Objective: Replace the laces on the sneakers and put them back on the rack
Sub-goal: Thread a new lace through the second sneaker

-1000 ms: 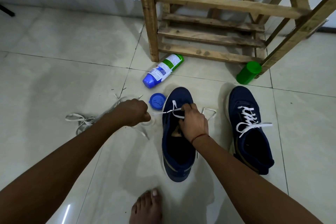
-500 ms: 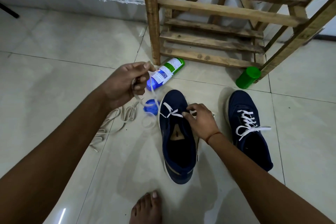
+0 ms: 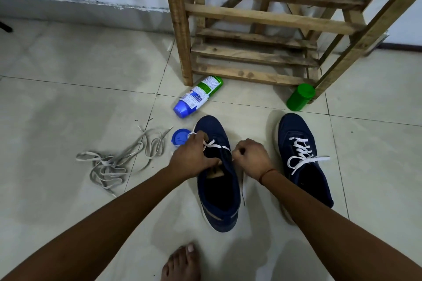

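Two navy sneakers stand on the tiled floor. The left sneaker [image 3: 218,191] carries a white lace [image 3: 214,145] crossed only through its front eyelets. My left hand [image 3: 193,158] rests on that shoe's left side and pinches the lace at the eyelets. My right hand [image 3: 250,158] is fisted at the shoe's right side, gripping the other lace end. The right sneaker [image 3: 303,162] is laced in white, its ends loose. A wooden rack [image 3: 253,20] stands behind them.
A tangle of old greyish laces [image 3: 118,159] lies on the floor to the left. A blue-and-green bottle [image 3: 197,97] lies by the rack's leg, with a blue lid [image 3: 179,140] near it. A green cap [image 3: 300,97] sits by the rack's right leg. My bare foot [image 3: 181,262] shows below.
My left hand, which had pulled the lace up and away to the left, has come back down to the left sneaker's eyelets. My right hand has shifted to the shoe's right side.
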